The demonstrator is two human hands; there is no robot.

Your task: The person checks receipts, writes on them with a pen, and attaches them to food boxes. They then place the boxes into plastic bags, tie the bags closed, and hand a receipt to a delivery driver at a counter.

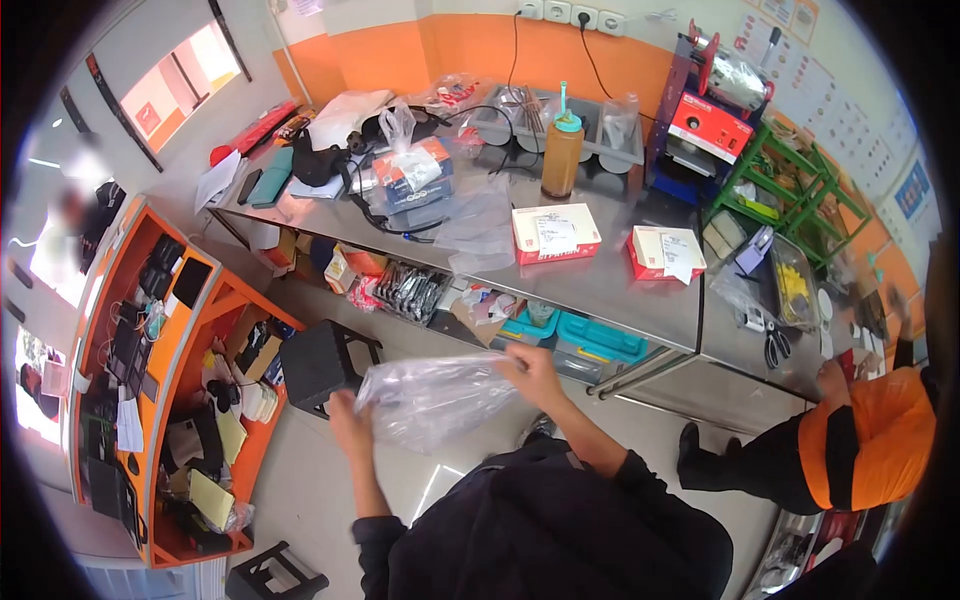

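A clear plastic bag [437,402] is stretched between my two hands, in front of my body and above the floor. My left hand [350,425] grips its left edge with the fingers closed. At the upper right corner, my right hand [530,372] pinches the plastic. On the steel table [625,310] beyond stand two red and white boxes, one at the middle [555,235] and one farther right [667,254], each with a printed paper slip on top. Another clear plastic bag [475,225] lies flat left of the boxes.
A brown sauce bottle [563,158] stands behind the boxes. To the right are a red sealing machine [712,125], a green rack [790,190] and scissors [776,345]. A black stool [325,365] and an orange counter [190,330] are at left. A person in orange [865,440] works at right.
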